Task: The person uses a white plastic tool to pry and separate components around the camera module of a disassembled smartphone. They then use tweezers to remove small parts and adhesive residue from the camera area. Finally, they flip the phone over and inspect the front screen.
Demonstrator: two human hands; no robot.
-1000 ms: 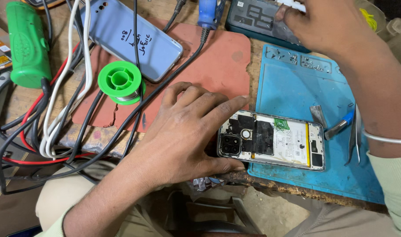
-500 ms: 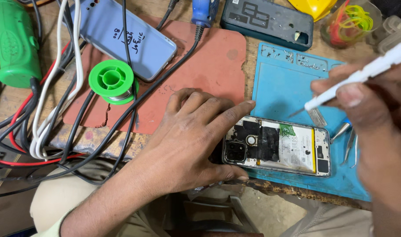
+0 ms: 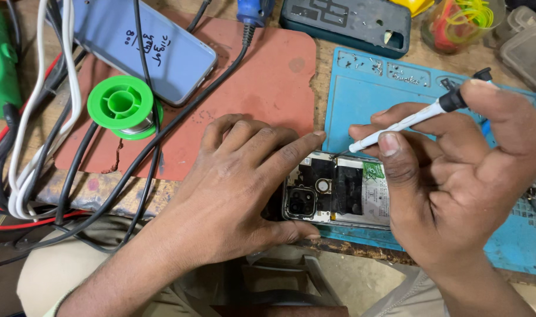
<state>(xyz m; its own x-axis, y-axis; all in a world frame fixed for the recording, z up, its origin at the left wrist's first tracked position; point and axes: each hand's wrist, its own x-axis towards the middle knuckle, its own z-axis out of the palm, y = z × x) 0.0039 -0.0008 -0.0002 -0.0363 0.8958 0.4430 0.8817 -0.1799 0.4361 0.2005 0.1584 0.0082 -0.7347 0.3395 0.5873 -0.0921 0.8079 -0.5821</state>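
Note:
An opened phone (image 3: pixel 338 191) with its back cover off lies on a blue work mat (image 3: pixel 368 94) at the bench's front edge. My left hand (image 3: pixel 238 182) lies flat on the phone's left end, index finger stretched along its top edge, pinning it down. My right hand (image 3: pixel 456 176) grips a slim white screwdriver (image 3: pixel 409 122) with a black collar. Its fine tip sits at the phone's upper edge, close to my left index fingertip. The right part of the phone is hidden under my right hand.
A red mat (image 3: pixel 262 76) holds a light blue phone (image 3: pixel 145 47) lying face down, and a green solder spool (image 3: pixel 122 107). Black, white and red cables (image 3: pixel 51 152) cross the left side. A dark phone case (image 3: pixel 353 20) and plastic jars (image 3: pixel 462 23) stand at the back.
My right hand has come down from the back of the bench with the white screwdriver and brought its tip to the phone's top edge. My left hand has stayed on the phone.

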